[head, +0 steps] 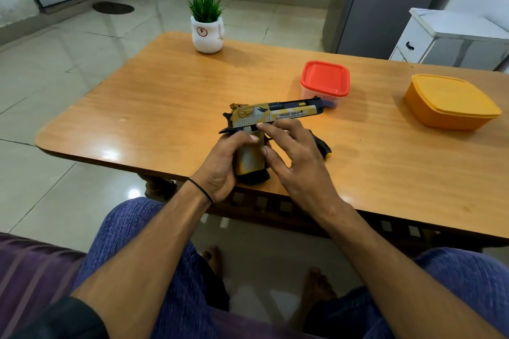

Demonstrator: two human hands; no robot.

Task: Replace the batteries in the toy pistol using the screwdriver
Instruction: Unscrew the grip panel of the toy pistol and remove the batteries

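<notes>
While the left hand point(220, 165) is wrapped around the grip of the toy pistol point(264, 129) at the table's point(165, 96) near edge, the right hand point(292, 157) rests loose-fingered on the frame, gripping nothing. I'd keep that hold firm and find the battery cover screw first — the screwdriver point(322, 146) lies just right of the hands.

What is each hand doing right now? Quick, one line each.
Left hand: closed around the grip of the gold-and-black plastic toy pistol.
Right hand: open, fingers spread, fingertips touching the pistol's frame, holding nothing.

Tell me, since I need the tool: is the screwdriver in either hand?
No, the screwdriver lies on the table behind the right hand.
</notes>
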